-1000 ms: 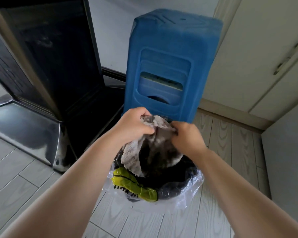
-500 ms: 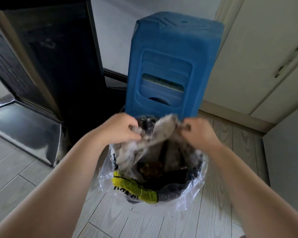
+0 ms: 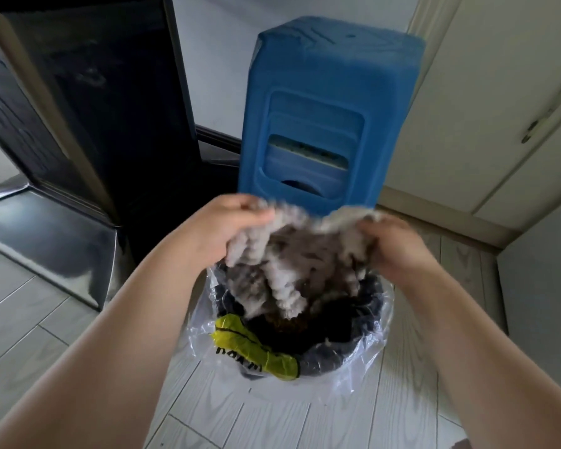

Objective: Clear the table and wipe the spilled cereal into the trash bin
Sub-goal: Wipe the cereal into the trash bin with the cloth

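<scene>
A grey, stained cloth [image 3: 292, 254] hangs spread out and motion-blurred directly above the trash bin [image 3: 334, 359]. My left hand [image 3: 227, 228] grips its left top edge and my right hand [image 3: 392, 244] grips its right top edge. The bin is dark, lined with a clear plastic bag [image 3: 374, 354], and stands on the floor below my hands. Brown crumbs, likely cereal [image 3: 285, 324], lie inside it under the cloth, next to a yellow wrapper [image 3: 250, 348] draped over the near rim.
A blue plastic stool [image 3: 324, 111] stands just behind the bin. A dark glossy cabinet [image 3: 88, 124] with a shiny base fills the left side. Cream cupboard doors [image 3: 486, 108] are at the right. The floor [image 3: 234, 416] is pale wood-look planks.
My hands have moved apart and slightly up, stretching the bunched cloth wide over the bin. The cloth now looks blurred from shaking.
</scene>
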Action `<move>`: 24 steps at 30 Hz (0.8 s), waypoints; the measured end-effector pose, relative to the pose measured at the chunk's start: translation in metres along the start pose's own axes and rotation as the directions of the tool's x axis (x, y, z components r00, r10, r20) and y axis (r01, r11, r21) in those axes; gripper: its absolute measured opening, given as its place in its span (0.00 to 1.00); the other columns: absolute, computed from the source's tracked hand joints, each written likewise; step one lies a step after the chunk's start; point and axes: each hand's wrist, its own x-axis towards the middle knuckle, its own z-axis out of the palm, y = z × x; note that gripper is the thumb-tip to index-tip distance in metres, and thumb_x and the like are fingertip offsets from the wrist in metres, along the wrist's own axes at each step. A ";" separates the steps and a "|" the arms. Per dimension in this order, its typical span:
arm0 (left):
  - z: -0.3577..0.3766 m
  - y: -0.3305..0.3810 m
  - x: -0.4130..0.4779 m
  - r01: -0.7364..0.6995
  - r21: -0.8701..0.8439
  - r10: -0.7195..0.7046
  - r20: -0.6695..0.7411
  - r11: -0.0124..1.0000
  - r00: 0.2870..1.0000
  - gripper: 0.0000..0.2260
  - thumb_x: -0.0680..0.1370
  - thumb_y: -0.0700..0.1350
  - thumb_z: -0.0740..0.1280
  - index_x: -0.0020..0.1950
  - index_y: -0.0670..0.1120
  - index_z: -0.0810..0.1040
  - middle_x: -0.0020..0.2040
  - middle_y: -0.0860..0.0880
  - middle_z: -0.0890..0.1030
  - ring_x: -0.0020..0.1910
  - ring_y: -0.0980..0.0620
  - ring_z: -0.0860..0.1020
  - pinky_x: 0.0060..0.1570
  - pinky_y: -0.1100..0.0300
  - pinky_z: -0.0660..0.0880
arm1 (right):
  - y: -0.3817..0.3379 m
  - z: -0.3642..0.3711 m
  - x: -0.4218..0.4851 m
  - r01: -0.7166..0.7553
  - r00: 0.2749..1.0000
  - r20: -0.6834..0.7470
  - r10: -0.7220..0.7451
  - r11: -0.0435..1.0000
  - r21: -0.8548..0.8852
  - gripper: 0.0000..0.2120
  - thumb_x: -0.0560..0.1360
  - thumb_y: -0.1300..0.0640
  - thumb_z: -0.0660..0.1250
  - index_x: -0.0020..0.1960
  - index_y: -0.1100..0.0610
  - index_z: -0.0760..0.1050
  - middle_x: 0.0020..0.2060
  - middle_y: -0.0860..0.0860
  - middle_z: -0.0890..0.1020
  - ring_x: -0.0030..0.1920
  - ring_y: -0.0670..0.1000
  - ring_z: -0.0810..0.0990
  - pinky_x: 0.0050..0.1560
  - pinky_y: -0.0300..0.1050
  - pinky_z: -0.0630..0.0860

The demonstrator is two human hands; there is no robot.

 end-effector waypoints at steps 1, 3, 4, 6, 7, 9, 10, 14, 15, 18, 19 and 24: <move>-0.001 -0.002 0.001 0.051 0.001 -0.050 -0.036 0.999 0.998 0.03 0.74 0.41 0.67 0.41 0.43 0.78 0.36 0.47 0.80 0.36 0.51 0.79 0.37 0.59 0.76 | 0.000 0.002 -0.002 -0.018 1.000 -0.012 0.018 1.000 0.014 0.07 0.76 0.63 0.61 0.43 0.59 0.77 0.32 0.52 0.82 0.36 0.51 0.79 0.39 0.42 0.76; -0.002 -0.002 0.003 0.214 -0.104 -0.221 -0.055 0.971 0.974 0.07 0.75 0.44 0.67 0.42 0.40 0.77 0.37 0.45 0.80 0.35 0.49 0.78 0.37 0.58 0.73 | 0.001 0.004 -0.004 -0.097 0.995 -0.010 0.098 0.992 0.077 0.11 0.76 0.59 0.64 0.34 0.57 0.72 0.27 0.50 0.78 0.32 0.49 0.76 0.34 0.34 0.71; 0.002 -0.007 0.005 0.232 -0.109 -0.238 -0.044 0.967 0.970 0.10 0.75 0.45 0.67 0.43 0.37 0.76 0.36 0.44 0.78 0.35 0.48 0.77 0.37 0.58 0.71 | 0.000 0.008 0.000 -0.230 0.971 -0.009 0.241 0.939 0.257 0.14 0.75 0.57 0.66 0.32 0.58 0.70 0.26 0.51 0.75 0.31 0.50 0.73 0.30 0.32 0.66; 0.007 -0.010 0.003 0.144 -0.043 -0.142 0.044 0.989 0.989 0.09 0.75 0.43 0.68 0.41 0.37 0.77 0.34 0.47 0.78 0.35 0.51 0.76 0.38 0.60 0.70 | -0.003 0.013 0.001 -0.318 0.945 0.043 0.324 0.879 0.356 0.12 0.73 0.57 0.69 0.34 0.61 0.73 0.27 0.50 0.76 0.30 0.49 0.73 0.30 0.33 0.65; 0.009 -0.012 0.003 0.107 -0.023 -0.105 0.046 0.994 0.993 0.07 0.75 0.42 0.68 0.40 0.40 0.77 0.33 0.50 0.78 0.34 0.53 0.77 0.38 0.61 0.71 | -0.002 0.013 -0.001 -0.295 0.954 0.072 0.290 0.878 0.377 0.10 0.73 0.57 0.68 0.34 0.59 0.75 0.26 0.48 0.78 0.28 0.45 0.75 0.32 0.35 0.68; 0.008 -0.010 0.005 0.123 0.110 -0.124 0.007 0.986 0.992 0.09 0.75 0.44 0.68 0.39 0.39 0.76 0.33 0.49 0.77 0.34 0.53 0.75 0.37 0.60 0.70 | -0.003 0.010 0.002 -0.364 0.929 0.085 0.359 0.853 0.375 0.13 0.73 0.59 0.68 0.30 0.55 0.73 0.23 0.46 0.76 0.25 0.40 0.72 0.30 0.34 0.67; 0.008 -0.011 0.008 0.132 0.168 -0.134 0.000 0.977 0.991 0.12 0.74 0.47 0.68 0.42 0.38 0.75 0.35 0.47 0.76 0.35 0.51 0.75 0.38 0.58 0.68 | -0.004 0.010 0.005 -0.372 0.924 0.068 0.376 0.845 0.384 0.15 0.73 0.60 0.67 0.29 0.55 0.70 0.23 0.46 0.72 0.26 0.42 0.71 0.27 0.33 0.64; 0.005 -0.015 0.009 0.197 0.291 -0.233 0.092 0.936 0.968 0.32 0.69 0.50 0.74 0.69 0.43 0.69 0.65 0.45 0.73 0.63 0.47 0.73 0.62 0.53 0.69 | -0.001 0.005 0.010 -0.399 0.897 0.066 0.437 0.735 0.548 0.07 0.73 0.61 0.67 0.38 0.62 0.76 0.27 0.52 0.77 0.30 0.51 0.75 0.31 0.37 0.69; 0.002 -0.015 0.008 0.208 0.375 -0.260 0.093 0.903 0.961 0.36 0.68 0.50 0.75 0.71 0.43 0.65 0.68 0.46 0.70 0.65 0.47 0.70 0.64 0.55 0.68 | -0.003 -0.002 0.012 -0.395 0.890 0.068 0.450 0.689 0.607 0.07 0.73 0.61 0.67 0.37 0.60 0.76 0.25 0.49 0.79 0.27 0.48 0.77 0.30 0.36 0.72; -0.005 -0.009 0.012 0.161 0.596 -0.211 0.015 0.787 0.977 0.21 0.68 0.46 0.75 0.57 0.40 0.74 0.53 0.45 0.76 0.48 0.49 0.75 0.45 0.60 0.70 | -0.002 -0.016 0.018 -0.382 0.882 0.097 0.461 0.579 0.721 0.09 0.73 0.63 0.66 0.35 0.55 0.76 0.22 0.48 0.80 0.22 0.46 0.78 0.26 0.36 0.74; -0.006 -0.008 0.013 0.177 0.583 -0.194 -0.034 0.793 0.980 0.15 0.68 0.45 0.74 0.50 0.41 0.74 0.47 0.45 0.75 0.42 0.50 0.73 0.41 0.59 0.69 | -0.005 -0.018 0.016 -0.388 0.881 0.118 0.458 0.558 0.733 0.10 0.73 0.64 0.66 0.34 0.55 0.76 0.22 0.48 0.80 0.23 0.46 0.79 0.25 0.35 0.74; -0.015 -0.003 0.013 0.330 -0.058 -0.335 -0.132 0.942 0.933 0.23 0.68 0.39 0.74 0.62 0.40 0.74 0.50 0.51 0.77 0.49 0.52 0.76 0.53 0.56 0.73 | 0.007 -0.028 0.012 -0.475 0.879 0.373 0.298 0.632 0.612 0.04 0.66 0.61 0.72 0.39 0.58 0.78 0.27 0.50 0.82 0.27 0.49 0.80 0.27 0.36 0.74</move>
